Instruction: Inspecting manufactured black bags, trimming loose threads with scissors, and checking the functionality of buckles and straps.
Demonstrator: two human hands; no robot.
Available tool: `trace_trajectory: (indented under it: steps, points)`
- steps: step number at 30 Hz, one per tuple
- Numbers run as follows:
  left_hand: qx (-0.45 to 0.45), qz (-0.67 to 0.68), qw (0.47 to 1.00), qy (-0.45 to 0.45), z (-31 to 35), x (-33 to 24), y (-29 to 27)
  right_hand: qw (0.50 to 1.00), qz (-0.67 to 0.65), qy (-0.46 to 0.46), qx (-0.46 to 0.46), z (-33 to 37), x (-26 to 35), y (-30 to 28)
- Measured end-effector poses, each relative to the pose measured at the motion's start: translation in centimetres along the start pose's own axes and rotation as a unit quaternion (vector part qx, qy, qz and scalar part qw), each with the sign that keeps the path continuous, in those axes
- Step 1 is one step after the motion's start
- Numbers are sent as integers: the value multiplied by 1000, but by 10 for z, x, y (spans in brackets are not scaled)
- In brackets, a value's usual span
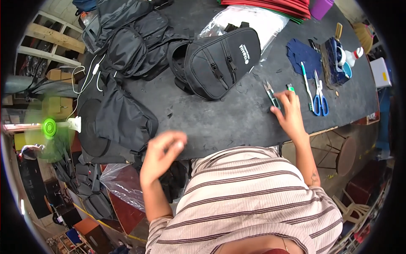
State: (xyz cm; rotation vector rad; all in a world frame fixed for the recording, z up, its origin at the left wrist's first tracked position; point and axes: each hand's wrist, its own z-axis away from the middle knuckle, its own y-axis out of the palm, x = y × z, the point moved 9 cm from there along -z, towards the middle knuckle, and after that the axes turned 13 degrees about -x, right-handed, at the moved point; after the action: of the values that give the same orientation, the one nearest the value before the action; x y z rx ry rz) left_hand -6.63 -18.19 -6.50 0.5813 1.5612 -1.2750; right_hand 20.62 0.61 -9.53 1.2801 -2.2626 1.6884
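My right hand is over the table's right half, thumb and fingers spread, holding nothing I can see. Thread snips with green handles lie at its thumb and forefinger; whether they touch is unclear. Just past the fingertips is a small green lighter. Near the front edge, my left hand hovers with loosely bent fingers and thumb apart, slightly blurred and empty. The closest thing to it is a dark fabric bag piece. Farther back stands a black backpack with two front zippers.
Blue-handled scissors, a white-and-teal brush and navy cloth lie at the right, beside a tool holder and white bottle. More black bags cover the far left. A green fan spins beside the table.
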Motion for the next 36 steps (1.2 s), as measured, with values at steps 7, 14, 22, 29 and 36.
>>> trace_trajectory:
  steps: [7, 14, 22, 29, 36]
  points:
    - [-352, 3, 910, 222, -60, -33, 6, 990, -6, 139, 40, -20, -48, 58]
    - [-412, -141, 848, 301, -79, -10, 50, 984, -59, 157, -65, -27, -59, 28]
    - [-425, -11, 880, 210, -108, 19, 45, 941, -286, 116, -135, -44, 9, 37]
    - [-325, 358, 875, -14, -118, 63, 67, 966, -205, -106, -118, -55, 104, 55]
    - [-349, 243, 903, 61, -106, 29, 59, 956, -177, -153, -180, -58, 125, 58]
